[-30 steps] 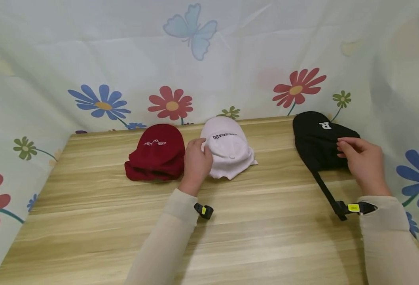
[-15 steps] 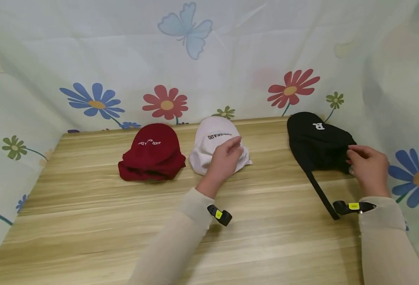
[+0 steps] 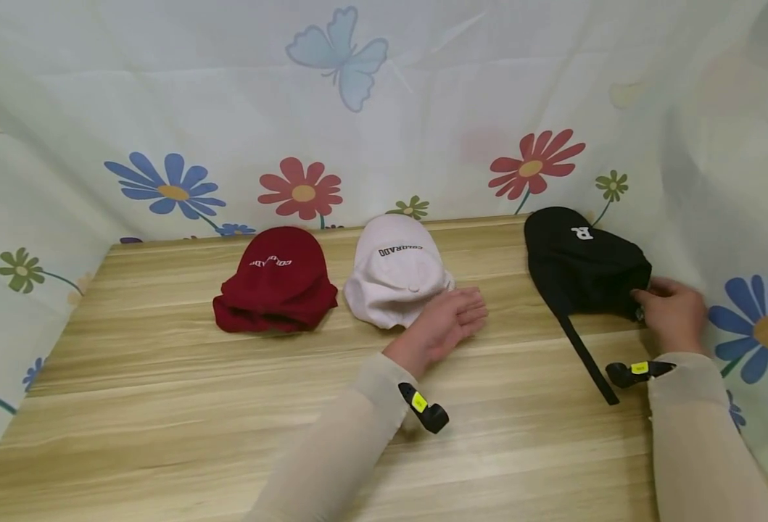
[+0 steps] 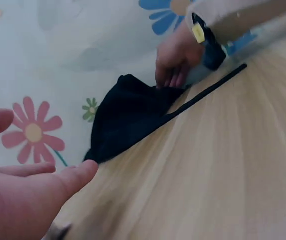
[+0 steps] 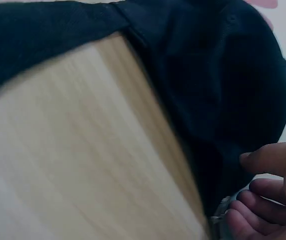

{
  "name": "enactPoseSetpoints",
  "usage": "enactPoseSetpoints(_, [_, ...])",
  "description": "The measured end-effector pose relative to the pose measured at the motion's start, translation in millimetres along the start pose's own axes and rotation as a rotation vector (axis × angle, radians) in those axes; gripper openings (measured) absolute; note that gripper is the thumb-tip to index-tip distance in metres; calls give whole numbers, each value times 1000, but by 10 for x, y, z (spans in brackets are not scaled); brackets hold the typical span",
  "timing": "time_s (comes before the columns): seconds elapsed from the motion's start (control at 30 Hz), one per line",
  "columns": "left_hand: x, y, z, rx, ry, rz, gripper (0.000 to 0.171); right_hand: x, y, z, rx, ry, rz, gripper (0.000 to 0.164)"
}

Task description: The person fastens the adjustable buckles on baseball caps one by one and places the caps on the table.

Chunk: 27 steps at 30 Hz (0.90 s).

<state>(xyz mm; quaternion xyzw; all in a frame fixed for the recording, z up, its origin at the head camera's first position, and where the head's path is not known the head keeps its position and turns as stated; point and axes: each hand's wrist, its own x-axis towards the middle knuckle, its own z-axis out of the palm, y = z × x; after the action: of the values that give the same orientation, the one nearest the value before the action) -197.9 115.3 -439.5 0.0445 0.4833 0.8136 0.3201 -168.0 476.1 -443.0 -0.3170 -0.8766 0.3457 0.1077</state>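
Note:
A black baseball cap (image 3: pixel 573 268) with a white letter R lies at the right of the table, its long strap-like edge stretching toward the front. At its right rear edge, near a small metal buckle (image 5: pixel 220 212), my right hand (image 3: pixel 674 315) pinches the cloth between thumb and curled fingers. My left hand (image 3: pixel 442 326) is held palm turned rightward with its fingers straight, in front of the white cap (image 3: pixel 397 268), whose lower right edge it partly covers; whether they touch is unclear. A dark red cap (image 3: pixel 279 279) lies to the left of the white one.
The wood-grain table (image 3: pixel 194 413) runs up to a pale curtain (image 3: pixel 423 87) printed with flowers, which stands close behind the caps. More curtain (image 3: pixel 749 196) hangs close beside my right hand. Each wrist wears a dark camera strap.
My left hand has moved right and forward-down, from between the red and white caps to the white cap's lower right. My right hand has lowered onto the black cap's right edge.

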Motion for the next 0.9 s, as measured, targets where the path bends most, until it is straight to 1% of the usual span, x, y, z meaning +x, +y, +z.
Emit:
enactPoseSetpoints(0.07, [23, -49, 0, -84, -28, -47, 53, 8, 16, 24, 11, -6, 27, 58])
enactPoseSetpoints(0.17, [51, -107, 6, -147, -50, -90, 56, 13, 29, 36, 26, -12, 68, 62])
enactPoseSetpoints(0.27, [56, -142, 24, -158, -67, -110, 58, 8, 34, 16, 18, -4, 77, 64])
enactPoseSetpoints(0.4, [51, -170, 26, -144, -73, -125, 59, 11, 46, 8, 9, -17, 82, 59])
enactPoseSetpoints(0.57, [44, -196, -21, -142, -50, -121, 60, 37, 38, 56, 73, -64, 87, 55])
enactPoseSetpoints(0.63, [50, -215, -23, -132, -50, -116, 59, 34, 32, 57, 114, -80, 93, 56])
enactPoseSetpoints(0.73, [71, -247, -2, -124, -63, -125, 59, 6, 23, 39, 198, -101, 106, 55])
enactPoseSetpoints(0.8, [86, -269, 17, -125, -62, -130, 59, -22, 16, 25, 280, -119, 113, 43])
enactPoseSetpoints(0.83, [90, -276, 27, -129, -61, -133, 59, -39, 13, 18, 342, -130, 114, 33])
enactPoseSetpoints(0.9, [104, -290, 42, -136, -60, -140, 59, -80, 7, 4, 501, -167, 112, 17])
